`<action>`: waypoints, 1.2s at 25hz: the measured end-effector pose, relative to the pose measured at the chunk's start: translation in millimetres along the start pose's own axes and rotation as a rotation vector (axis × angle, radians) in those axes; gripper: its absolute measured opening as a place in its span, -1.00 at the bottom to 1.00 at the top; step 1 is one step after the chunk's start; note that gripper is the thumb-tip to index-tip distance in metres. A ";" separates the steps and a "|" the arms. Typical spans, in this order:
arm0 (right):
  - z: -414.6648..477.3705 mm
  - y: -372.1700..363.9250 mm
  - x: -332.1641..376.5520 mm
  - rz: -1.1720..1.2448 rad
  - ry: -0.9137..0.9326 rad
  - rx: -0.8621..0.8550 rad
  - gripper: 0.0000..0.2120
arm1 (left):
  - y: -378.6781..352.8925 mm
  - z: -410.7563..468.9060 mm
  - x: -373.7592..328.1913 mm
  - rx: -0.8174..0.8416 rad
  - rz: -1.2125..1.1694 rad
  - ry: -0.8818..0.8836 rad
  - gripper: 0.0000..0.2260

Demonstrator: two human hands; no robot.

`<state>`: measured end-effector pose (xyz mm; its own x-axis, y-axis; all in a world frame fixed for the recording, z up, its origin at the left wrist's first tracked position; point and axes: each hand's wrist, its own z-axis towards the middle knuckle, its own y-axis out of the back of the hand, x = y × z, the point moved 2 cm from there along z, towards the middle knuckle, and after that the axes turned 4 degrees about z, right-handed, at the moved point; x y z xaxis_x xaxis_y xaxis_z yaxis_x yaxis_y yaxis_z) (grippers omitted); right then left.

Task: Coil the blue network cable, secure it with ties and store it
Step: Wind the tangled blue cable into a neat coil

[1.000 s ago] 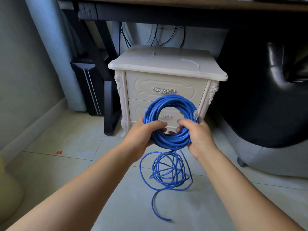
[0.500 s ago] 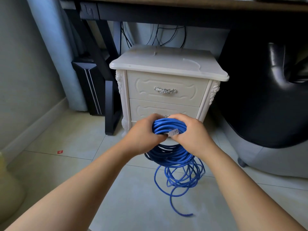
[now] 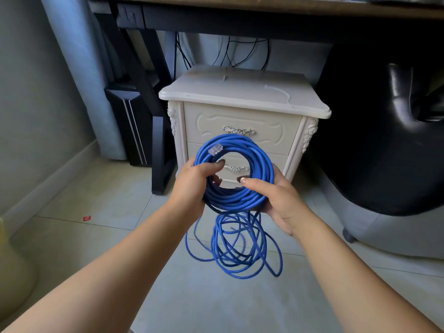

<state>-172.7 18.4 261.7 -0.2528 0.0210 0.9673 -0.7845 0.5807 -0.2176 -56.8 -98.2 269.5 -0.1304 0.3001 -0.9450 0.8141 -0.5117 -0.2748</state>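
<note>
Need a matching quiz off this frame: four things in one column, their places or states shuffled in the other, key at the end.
Things
1. plug
2. coil
3. loose loops
4. red scrap

Places or states
A. lying on the floor tiles, far left
B. held by the left hand and the right hand
C. dangling below both hands
D. at the upper left of the coil

Pairs: 1-D, 2-B, 3-C, 4-A
</note>
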 end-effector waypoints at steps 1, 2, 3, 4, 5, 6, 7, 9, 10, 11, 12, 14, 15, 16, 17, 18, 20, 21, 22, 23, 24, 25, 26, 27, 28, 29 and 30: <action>0.8 -3.1 -1.7 0.065 0.018 -0.020 -0.66 | -2.4 -2.6 0.2 -0.016 -0.059 0.017 -0.86; 1.6 -4.9 -2.7 0.119 0.036 -0.050 -0.67 | -5.2 -4.5 2.2 -0.024 -0.109 0.038 -0.87; 2.0 -6.1 -2.3 0.155 0.050 -0.089 -0.69 | -8.3 -6.5 4.6 -0.018 -0.146 0.065 -0.89; 2.6 -6.0 -1.6 0.176 0.060 -0.135 -0.73 | -10.8 -8.6 6.3 0.005 -0.167 0.098 -0.90; 3.3 -5.7 -0.6 0.188 0.068 -0.174 -0.76 | -11.9 -9.1 8.2 0.043 -0.165 0.129 -0.89; 4.0 -4.4 0.9 0.194 0.080 -0.205 -0.78 | -11.4 -8.5 8.7 0.089 -0.116 0.152 -0.86; 4.5 -2.8 2.9 0.198 0.092 -0.231 -0.79 | -10.1 -7.1 7.7 0.140 -0.011 0.154 -0.82; 6.2 1.4 7.3 0.178 0.108 -0.261 -0.79 | -7.8 -5.5 0.4 0.234 0.222 0.093 -0.65; 6.9 3.1 9.6 0.142 0.116 -0.269 -0.78 | -6.3 -4.4 -3.9 0.269 0.281 0.044 -0.56; 7.5 4.5 11.8 0.076 0.134 -0.275 -0.77 | -4.7 -2.9 -8.1 0.307 0.303 -0.008 -0.46; 7.4 5.4 13.6 -0.018 0.159 -0.278 -0.75 | -2.3 -1.2 -12.4 0.356 0.311 -0.056 -0.36; 5.9 6.9 16.7 -0.241 0.206 -0.276 -0.74 | 2.6 1.7 -17.4 0.478 0.338 -0.102 -0.20; 4.5 6.6 19.2 -0.353 0.225 -0.263 -0.73 | 4.9 3.0 -17.5 0.524 0.373 -0.111 -0.19; 2.8 5.6 21.7 -0.472 0.241 -0.239 -0.71 | 6.0 2.4 -17.9 0.549 0.430 -0.120 -0.22; 1.0 4.0 23.8 -0.593 0.257 -0.209 -0.68 | 5.0 0.7 -18.1 0.550 0.498 -0.128 -0.28; -0.8 1.6 25.5 -0.711 0.278 -0.175 -0.67 | 3.2 -1.7 -17.0 0.530 0.593 -0.153 -0.34; -4.9 -5.0 26.1 -0.897 0.318 -0.095 -0.65 | -3.7 -6.9 -12.2 0.429 0.889 -0.287 -0.51; -6.5 -8.1 24.6 -0.942 0.330 -0.061 -0.64 | -6.9 -8.5 -9.7 0.354 1.021 -0.374 -0.64; -7.5 -9.7 23.0 -0.947 0.336 -0.046 -0.63 | -8.6 -9.5 -7.8 0.281 1.073 -0.429 -0.79; -8.5 -10.7 23.2 -0.910 0.339 -0.047 -0.62 | -9.1 -9.9 -6.3 0.229 1.046 -0.442 -0.89; -9.0 -9.8 25.0 -0.838 0.342 -0.055 -0.60 | -8.7 -8.8 -5.1 0.194 0.982 -0.439 -0.93; -9.5 -8.0 28.1 -0.746 0.347 -0.060 -0.58 | -9.2 -7.9 -5.7 0.176 0.899 -0.420 -0.94; -9.2 -4.2 30.9 -0.644 0.341 -0.057 -0.58 | -9.8 -7.4 -7.3 0.167 0.805 -0.390 -0.94; -9.1 -0.1 33.3 -0.536 0.312 -0.045 -0.58 | -9.9 -7.4 -9.3 0.160 0.699 -0.358 -0.93; -9.0 3.6 34.2 -0.434 0.257 -0.023 -0.59 | -9.2 -7.1 -10.8 0.145 0.583 -0.321 -0.93; -9.4 5.9 33.2 -0.344 0.195 0.002 -0.60 | -8.2 -6.1 -11.4 0.124 0.472 -0.275 -0.92; -9.6 7.0 30.8 -0.266 0.149 0.014 -0.58 | -7.2 -4.6 -10.9 0.104 0.385 -0.227 -0.93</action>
<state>-180.5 30.9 291.2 0.0476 -0.0105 0.9988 -0.8202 0.5702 0.0451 -58.7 -94.1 282.6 0.0405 -0.1058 -0.9936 0.7676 -0.6333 0.0987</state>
